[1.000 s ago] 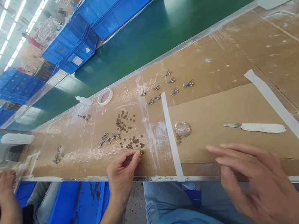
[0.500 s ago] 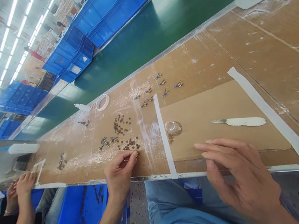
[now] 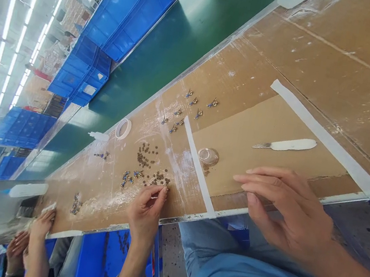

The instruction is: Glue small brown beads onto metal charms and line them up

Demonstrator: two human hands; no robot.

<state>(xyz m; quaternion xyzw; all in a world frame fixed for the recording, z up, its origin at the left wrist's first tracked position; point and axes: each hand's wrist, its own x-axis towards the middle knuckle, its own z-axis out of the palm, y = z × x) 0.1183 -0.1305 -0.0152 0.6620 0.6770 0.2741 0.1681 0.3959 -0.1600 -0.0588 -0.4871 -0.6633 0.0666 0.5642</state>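
At the table's near edge, my left hand (image 3: 146,207) pinches thumb and forefinger together beside a scatter of small dark round beads (image 3: 158,178). Whatever sits between those fingertips is too small to make out. My right hand (image 3: 287,213) hovers over the brown board with its fingers stretched out and nothing in them. Beyond its fingertips are a small clear cup (image 3: 209,156) and a white-handled knife (image 3: 292,145) lying flat. Small blue and gold figure-like pieces (image 3: 131,177) lie left of the beads, and several similar pieces (image 3: 198,113) are spread farther back.
White tape strips (image 3: 198,166) cross the brown table covering. A tape roll (image 3: 123,129) and a small white bottle (image 3: 98,136) stand by the green belt (image 3: 185,45). Blue crates (image 3: 131,13) are beyond. A co-worker's hand (image 3: 42,223) is at far left.
The view has shifted slightly, moving the table items a little leftward. My left hand keeps its pinch and my right hand stays spread. The co-worker's hand has moved up onto the table edge.
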